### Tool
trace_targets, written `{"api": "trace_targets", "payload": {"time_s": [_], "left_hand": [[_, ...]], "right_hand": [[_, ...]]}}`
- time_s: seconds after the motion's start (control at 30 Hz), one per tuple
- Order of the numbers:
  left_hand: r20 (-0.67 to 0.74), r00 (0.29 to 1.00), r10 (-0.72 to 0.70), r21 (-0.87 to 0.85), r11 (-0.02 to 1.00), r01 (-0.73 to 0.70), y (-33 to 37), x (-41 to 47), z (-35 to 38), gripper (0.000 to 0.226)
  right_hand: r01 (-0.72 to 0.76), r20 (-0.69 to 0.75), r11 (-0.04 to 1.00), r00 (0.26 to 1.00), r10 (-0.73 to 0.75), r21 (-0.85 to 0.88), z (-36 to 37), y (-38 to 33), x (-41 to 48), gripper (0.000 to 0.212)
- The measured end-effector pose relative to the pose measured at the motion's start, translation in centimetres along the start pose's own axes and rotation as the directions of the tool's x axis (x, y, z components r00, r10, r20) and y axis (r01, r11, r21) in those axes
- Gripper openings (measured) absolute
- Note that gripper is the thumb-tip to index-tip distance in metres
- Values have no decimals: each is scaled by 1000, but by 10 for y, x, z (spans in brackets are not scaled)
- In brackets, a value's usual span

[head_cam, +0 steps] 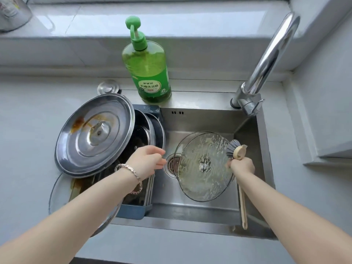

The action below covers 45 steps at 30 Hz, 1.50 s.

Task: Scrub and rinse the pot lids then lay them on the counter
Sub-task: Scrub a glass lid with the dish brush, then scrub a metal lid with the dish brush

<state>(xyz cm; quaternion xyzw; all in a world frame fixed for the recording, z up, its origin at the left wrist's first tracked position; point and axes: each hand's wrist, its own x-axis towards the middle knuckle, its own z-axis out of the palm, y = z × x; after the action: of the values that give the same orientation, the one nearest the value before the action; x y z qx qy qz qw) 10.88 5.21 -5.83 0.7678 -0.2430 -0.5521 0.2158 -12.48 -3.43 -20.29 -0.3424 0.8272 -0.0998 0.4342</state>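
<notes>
— What is the room like where you stand?
— There's a pale grey counter with a steel sink set into it and a glossy white sill behind. A curved chrome tap stands at the sink's back right corner. A blue rack sits in the sink's left side.

— Where are the lids?
— The glass lid stands tilted in the sink, streaked with suds, with the drain just behind its left edge. A big steel lid with brown stains leans on the rack, partly over the counter.

— And your hands?
— My right hand is curled round the brush just under its bristle head, right against the glass lid's right rim. Whether my fingers also pinch that rim, I can't tell. My left hand hangs over the sink beside the rack with its fingers loosely bent, holding nothing. There's a bracelet on that wrist.

— Anything to read?
— Only the green soap bottle behind the sink. Its label carries white Chinese characters, too small for me to make out surely.
</notes>
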Motion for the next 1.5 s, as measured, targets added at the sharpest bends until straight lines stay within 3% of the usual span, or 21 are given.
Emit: {"api": "trace_targets", "payload": {"time_s": [0.2, 0.4, 0.6, 0.77, 0.87, 0.97, 1.07, 1.17, 1.23, 1.4, 1.5], "left_hand": [[-30, 992, 124, -25, 992, -125, 4, 11, 11, 27], [-34, 991, 133, -60, 989, -135, 0, 10, 17, 30], [-43, 992, 122, -58, 990, -125, -8, 3, 14, 36], [-94, 977, 189, 10, 982, -189, -13, -12, 4, 38], [-139, 948, 288, 95, 956, -276, -8, -19, -15, 42], [-192, 862, 469, 244, 874, -421, 17, -24, -43, 40], [-288, 706, 647, 364, 756, -544, 60, -23, -78, 42], [-349, 570, 744, 423, 668, -612, 113, -14, -112, 47], [-312, 541, 781, 442, 623, -645, 147, -1, -129, 51], [-195, 674, 712, 541, 652, -531, 205, 50, -127, 36], [-86, 760, 644, 667, 604, -436, 220, 83, -125, 36]], "right_hand": [[-131, 81, 989, 989, 126, 64, 18, 10, 38, 34], [-188, -1, 982, 982, 188, -4, 31, 34, 57, 38], [-61, -100, 982, 994, 44, -179, 25, 22, 28, 35], [214, 110, 965, 974, -199, -150, 13, -14, -21, 38], [199, 323, 978, 923, -211, 70, 5, -49, -61, 28], [111, 503, 935, 818, -278, 337, -9, -88, -103, 3], [197, 563, 902, 724, -398, 385, -16, -128, -132, 13], [218, 564, 885, 703, -434, 411, -11, -161, -150, 19], [205, 563, 891, 712, -420, 406, -5, -179, -159, 22], [198, 564, 910, 730, -386, 365, 17, -217, -165, 17], [205, 568, 924, 739, -362, 322, 33, -239, -162, 16]]}}
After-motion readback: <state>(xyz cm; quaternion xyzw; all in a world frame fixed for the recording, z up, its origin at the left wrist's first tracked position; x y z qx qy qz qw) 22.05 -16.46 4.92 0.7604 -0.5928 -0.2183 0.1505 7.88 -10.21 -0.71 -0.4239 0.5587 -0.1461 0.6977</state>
